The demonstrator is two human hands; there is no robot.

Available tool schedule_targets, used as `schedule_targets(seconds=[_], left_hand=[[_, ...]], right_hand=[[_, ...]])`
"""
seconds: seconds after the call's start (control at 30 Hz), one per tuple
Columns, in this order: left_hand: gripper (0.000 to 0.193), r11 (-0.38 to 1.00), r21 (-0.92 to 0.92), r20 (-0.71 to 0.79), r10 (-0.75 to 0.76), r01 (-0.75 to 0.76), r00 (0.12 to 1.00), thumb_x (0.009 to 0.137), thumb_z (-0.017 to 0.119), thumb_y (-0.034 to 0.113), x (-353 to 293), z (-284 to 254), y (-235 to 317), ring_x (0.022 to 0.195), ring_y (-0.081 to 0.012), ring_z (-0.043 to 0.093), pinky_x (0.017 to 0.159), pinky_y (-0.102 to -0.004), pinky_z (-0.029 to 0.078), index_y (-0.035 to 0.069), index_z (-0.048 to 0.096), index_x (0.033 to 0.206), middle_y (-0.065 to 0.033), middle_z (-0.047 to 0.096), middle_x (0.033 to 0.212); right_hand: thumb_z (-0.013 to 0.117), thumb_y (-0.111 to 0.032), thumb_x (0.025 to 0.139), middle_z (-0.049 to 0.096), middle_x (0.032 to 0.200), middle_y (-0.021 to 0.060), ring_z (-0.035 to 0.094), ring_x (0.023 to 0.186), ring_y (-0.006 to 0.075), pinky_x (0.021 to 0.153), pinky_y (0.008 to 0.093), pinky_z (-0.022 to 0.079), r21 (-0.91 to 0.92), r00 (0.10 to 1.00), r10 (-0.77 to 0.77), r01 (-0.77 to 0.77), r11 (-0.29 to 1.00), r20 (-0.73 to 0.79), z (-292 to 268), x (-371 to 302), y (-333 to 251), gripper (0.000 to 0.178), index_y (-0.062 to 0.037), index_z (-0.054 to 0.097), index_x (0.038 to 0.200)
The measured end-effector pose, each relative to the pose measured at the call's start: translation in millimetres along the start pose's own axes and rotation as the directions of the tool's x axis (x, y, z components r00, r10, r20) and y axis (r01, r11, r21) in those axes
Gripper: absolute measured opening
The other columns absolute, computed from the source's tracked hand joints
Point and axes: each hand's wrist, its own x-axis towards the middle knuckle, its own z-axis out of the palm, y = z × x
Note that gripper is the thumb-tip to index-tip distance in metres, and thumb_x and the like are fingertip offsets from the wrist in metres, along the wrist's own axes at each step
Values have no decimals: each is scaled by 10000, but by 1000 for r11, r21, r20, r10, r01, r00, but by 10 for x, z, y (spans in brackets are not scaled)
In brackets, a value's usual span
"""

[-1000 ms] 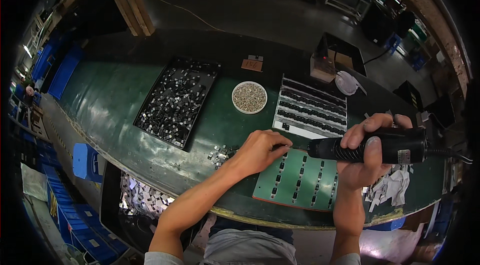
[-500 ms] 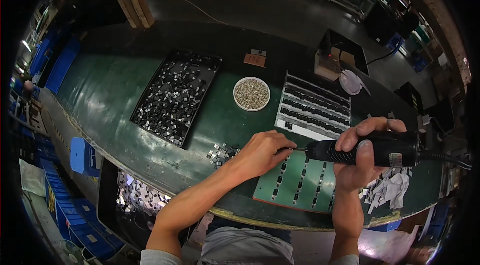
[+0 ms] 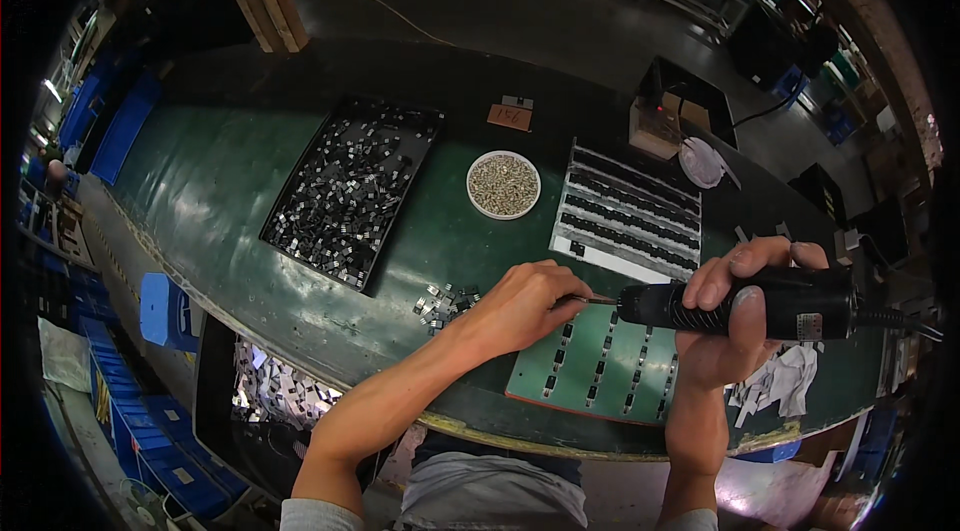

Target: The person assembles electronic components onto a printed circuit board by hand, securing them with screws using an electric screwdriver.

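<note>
My right hand (image 3: 738, 316) is wrapped round a black electric screwdriver (image 3: 650, 305), held level with its cord trailing off to the right. Its thin metal bit (image 3: 602, 301) points left, at the fingertips of my left hand (image 3: 535, 303). Thumb and forefinger of that hand are pinched at the bit's tip; whatever lies between them is hidden. Below both hands lies a green board (image 3: 570, 389) carrying rows of small black parts with metal ends. Just left of my left wrist is a loose pile of small black-and-silver parts (image 3: 440, 305).
A black tray (image 3: 385, 121) full of small parts stands at left, beside a white bowl (image 3: 503, 218) of tiny metal pieces. Beyond the board sits a white rack (image 3: 607, 259) with black strips. White scraps (image 3: 785, 381) lie at right; a brown card (image 3: 509, 118) is farther back.
My right hand has moved the screwdriver slightly to the right, and more of the bit shows between it and my left fingers. My left hand has barely moved.
</note>
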Motion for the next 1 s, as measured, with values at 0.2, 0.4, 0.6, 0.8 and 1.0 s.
schedule_targets(seconds=[0.2, 0.4, 0.6, 0.8, 1.0], left_hand=[[194, 1000, 7, 16, 17, -17, 1000, 859, 737, 54, -13, 4, -47, 837, -316, 640, 731, -408, 521, 9, 744, 1047, -129, 695, 856], [196, 999, -38, 61, 23, -21, 998, 872, 725, 52, -7, -15, -51, 835, -325, 638, 752, -409, 512, 27, 746, 1065, -132, 691, 849], [232, 996, -86, 91, -2, 10, 996, 879, 715, 51, -1, -26, -76, 831, -328, 638, 763, -413, 507, 37, 746, 1108, -136, 685, 840], [208, 993, -102, 106, -52, 63, 993, 889, 703, 59, 10, -68, -73, 833, -325, 659, 774, -402, 517, 20, 747, 1088, -152, 698, 862], [184, 992, -75, 12, -101, 101, 995, 898, 694, 81, 2, -154, -142, 845, -334, 671, 773, -404, 525, -6, 754, 1048, -165, 715, 898]], right_hand=[[574, 31, 859, 569, 1007, 174, 610, 669, 160, 611, 335, 599, -2, 1000, 11, -11, 1000, -2, -4, -23, 39, 600, -85, 358, 1406], [576, 27, 863, 566, 1008, 177, 608, 678, 154, 599, 329, 589, -11, 999, 38, -38, 999, 10, 27, -35, 33, 600, -69, 343, 1408], [581, 25, 860, 563, 1020, 185, 605, 662, 157, 585, 323, 584, -18, 998, 54, -54, 998, -15, 43, -31, 43, 600, -56, 343, 1405], [583, 24, 862, 565, 1012, 185, 604, 661, 162, 582, 324, 579, -20, 998, 51, -52, 998, -40, 52, -18, 61, 579, -54, 362, 1392], [594, 36, 866, 584, 1018, 188, 599, 661, 172, 584, 323, 563, -36, 991, 118, -120, 992, -63, 40, -9, 245, 551, -51, 388, 1369]])
